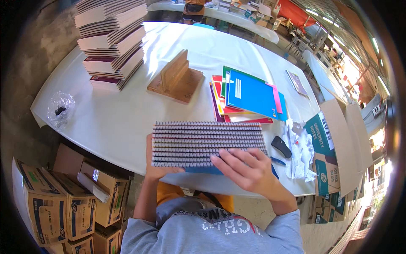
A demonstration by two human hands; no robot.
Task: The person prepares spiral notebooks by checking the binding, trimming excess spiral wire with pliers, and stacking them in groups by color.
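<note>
A stack of spiral notebooks (198, 142) is in front of me at the table's near edge, its rows of black wire coils facing up. My left hand (157, 167) grips the stack's left end, with most of its fingers hidden behind and under it. Across the coils near the right end lie the bent fingers of my right hand (245, 169); its thumb is out of sight. A strip of blue cover shows below the coils. Just beyond lies a loose pile of notebooks with blue, red, green and yellow covers (251, 93).
A wooden stand (177, 80) and a tall notebook stack (112, 46) occupy the table's left half. A clear plastic bag (61, 110) lies at its left edge. Right of me are a black object (281, 146), crumpled paper (299, 148) and an open carton (327, 144). Cartons (50, 216) stand lower left.
</note>
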